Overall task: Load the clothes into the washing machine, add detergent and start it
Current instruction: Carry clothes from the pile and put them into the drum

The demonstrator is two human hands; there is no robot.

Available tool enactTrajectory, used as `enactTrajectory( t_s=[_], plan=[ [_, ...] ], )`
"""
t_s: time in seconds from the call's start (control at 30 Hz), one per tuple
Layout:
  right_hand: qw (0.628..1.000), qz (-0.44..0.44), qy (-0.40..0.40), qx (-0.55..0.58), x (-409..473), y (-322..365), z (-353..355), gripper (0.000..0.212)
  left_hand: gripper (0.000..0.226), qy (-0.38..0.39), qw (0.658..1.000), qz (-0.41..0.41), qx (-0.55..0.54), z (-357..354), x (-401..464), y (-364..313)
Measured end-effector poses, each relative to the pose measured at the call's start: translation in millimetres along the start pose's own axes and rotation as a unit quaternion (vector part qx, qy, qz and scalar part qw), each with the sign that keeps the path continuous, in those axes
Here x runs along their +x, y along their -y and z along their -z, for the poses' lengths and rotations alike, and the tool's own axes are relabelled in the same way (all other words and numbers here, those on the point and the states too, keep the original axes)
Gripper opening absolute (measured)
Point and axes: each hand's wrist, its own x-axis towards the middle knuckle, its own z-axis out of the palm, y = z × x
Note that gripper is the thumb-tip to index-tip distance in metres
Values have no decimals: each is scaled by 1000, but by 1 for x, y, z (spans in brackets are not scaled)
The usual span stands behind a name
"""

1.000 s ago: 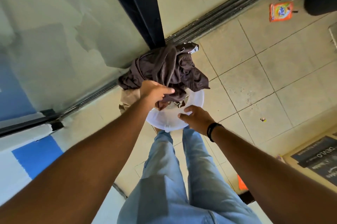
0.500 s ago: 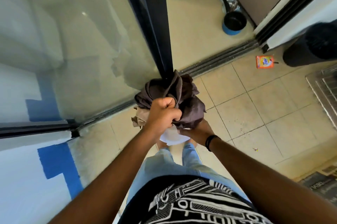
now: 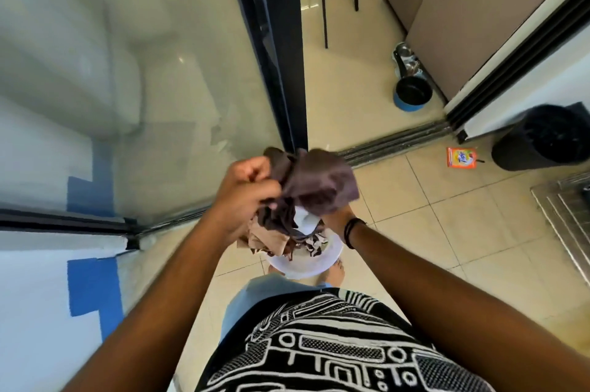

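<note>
Crumpled dark brown clothes (image 3: 314, 187) bunch above a white basin (image 3: 303, 264); an orange detergent packet (image 3: 461, 157) lies flat on tiles.

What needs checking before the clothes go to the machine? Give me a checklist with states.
1. Left hand grips the brown clothes: ok.
2. Right hand hold on the bundle: cannot tell, mostly hidden.
3. White basin emptied: not ok, tan cloth hangs over its rim.
4. Detergent packet to hand: not ok, lying on the floor.
5. Washing machine in sight: not ok, none visible.
</note>
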Motion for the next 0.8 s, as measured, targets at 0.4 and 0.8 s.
enactTrajectory(
  t_s=[0.4, 0.8],
  plan=[
    [991, 93, -11, 93, -55, 120, 5, 21, 59, -41, 968, 159, 191, 37, -3, 162],
    [873, 167, 60, 454, -84, 207, 67, 30, 42, -149, 934, 179, 270, 3, 32, 135]
  ],
)
